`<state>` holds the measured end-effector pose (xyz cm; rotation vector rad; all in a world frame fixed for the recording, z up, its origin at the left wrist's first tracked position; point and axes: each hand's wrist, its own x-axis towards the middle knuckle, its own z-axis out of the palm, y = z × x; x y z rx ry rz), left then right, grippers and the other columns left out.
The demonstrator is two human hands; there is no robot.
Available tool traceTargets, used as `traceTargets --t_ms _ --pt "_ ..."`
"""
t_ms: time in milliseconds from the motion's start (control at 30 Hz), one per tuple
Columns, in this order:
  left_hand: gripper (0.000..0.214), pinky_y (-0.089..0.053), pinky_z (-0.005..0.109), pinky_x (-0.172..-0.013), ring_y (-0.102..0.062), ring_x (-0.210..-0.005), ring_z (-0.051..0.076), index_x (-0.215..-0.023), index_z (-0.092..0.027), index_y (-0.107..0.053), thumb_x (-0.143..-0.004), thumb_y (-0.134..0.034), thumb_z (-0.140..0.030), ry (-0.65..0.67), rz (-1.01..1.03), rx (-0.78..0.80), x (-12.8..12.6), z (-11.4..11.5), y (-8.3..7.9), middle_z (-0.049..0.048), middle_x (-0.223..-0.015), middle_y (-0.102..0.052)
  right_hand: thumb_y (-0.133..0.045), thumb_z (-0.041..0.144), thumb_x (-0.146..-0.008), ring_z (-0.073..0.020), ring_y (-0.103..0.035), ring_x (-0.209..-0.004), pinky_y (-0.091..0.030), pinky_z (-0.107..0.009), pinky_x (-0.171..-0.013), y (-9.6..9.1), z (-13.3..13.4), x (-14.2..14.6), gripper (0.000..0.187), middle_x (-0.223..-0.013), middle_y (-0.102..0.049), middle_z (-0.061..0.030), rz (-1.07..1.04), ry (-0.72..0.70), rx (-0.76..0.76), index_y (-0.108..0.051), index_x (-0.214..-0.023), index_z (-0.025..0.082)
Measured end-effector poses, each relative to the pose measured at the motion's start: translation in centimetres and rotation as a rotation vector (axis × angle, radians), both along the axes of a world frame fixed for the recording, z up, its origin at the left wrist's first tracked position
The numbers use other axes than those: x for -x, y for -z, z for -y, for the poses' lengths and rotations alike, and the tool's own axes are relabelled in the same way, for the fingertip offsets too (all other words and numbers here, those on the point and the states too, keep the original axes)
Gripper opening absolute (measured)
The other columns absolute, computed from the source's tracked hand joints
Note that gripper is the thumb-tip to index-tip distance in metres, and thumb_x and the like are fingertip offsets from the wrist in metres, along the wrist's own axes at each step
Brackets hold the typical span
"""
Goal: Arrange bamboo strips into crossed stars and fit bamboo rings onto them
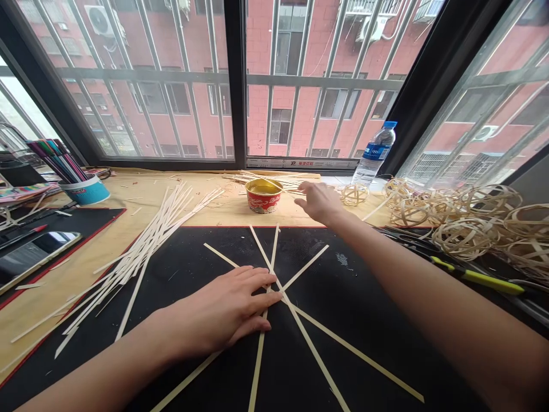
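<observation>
The left hand (218, 306) lies flat with fingers spread, pressing the crossed strips (315, 343) onto the black mat (377, 297) without gripping, which keeps them steady. Their crossing sits under the fingertips, so the count there is unclear. The open, seemingly empty right hand (319, 201) reaches near the red cup (263, 203) at 12 o'clock; woven balls (465, 220) lie at 2 o'clock.

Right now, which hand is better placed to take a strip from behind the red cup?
The right hand, probably: it reaches beside the red cup and the strips behind it, while the left hand rests on the crossed strips.
</observation>
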<state>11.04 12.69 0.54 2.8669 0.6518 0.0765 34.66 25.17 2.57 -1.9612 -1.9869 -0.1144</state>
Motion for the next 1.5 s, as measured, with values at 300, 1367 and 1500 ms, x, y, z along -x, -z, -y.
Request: traceTargets --t_ms 300,1367,1500 --pt "0.038 -0.038 0.046 -0.106 -0.048 -0.124 0.029 -0.131 -0.022 -0.051 -0.093 -0.051 -0.025 0.001 -0.009 -0.007 0.0 0.1 0.0 0.0121 -0.135 -0.051 -0.068 0.021 -0.079 -0.0237 -0.066 -0.083 -0.047 -0.030 -0.066 -0.4 -0.3 0.7 0.008 -0.086 -0.073 -0.0109 -0.121 0.078 0.033 -0.074 -0.083 0.018" --pt "0.023 -0.051 0.031 -0.080 -0.067 -0.081 0.022 -0.085 -0.017 -0.075 -0.079 -0.066 -0.038 -0.541 0.615 0.536 -0.9 0.1 -1.0 0.0031 -0.083 -0.075 -0.086 0.033 -0.059 -0.0092 -0.065 -0.062 -0.057 -0.023 -0.071 2.2 10.9 3.2 0.031 -0.067 -0.067 0.0011 -1.604 -0.443 0.592 -0.061 -0.066 0.015" --pt "0.022 -0.052 0.031 -0.082 -0.068 -0.082 0.022 -0.085 -0.018 -0.075 -0.081 -0.064 -0.036 -0.529 0.648 0.583 -0.9 0.1 -0.8 0.0029 -0.082 -0.075 -0.087 0.033 -0.056 -0.0109 -0.066 -0.066 -0.057 -0.026 -0.073 2.3 10.9 3.2 0.033 -0.071 -0.067 0.0006 -1.621 -0.444 0.596 -0.063 -0.069 0.015"
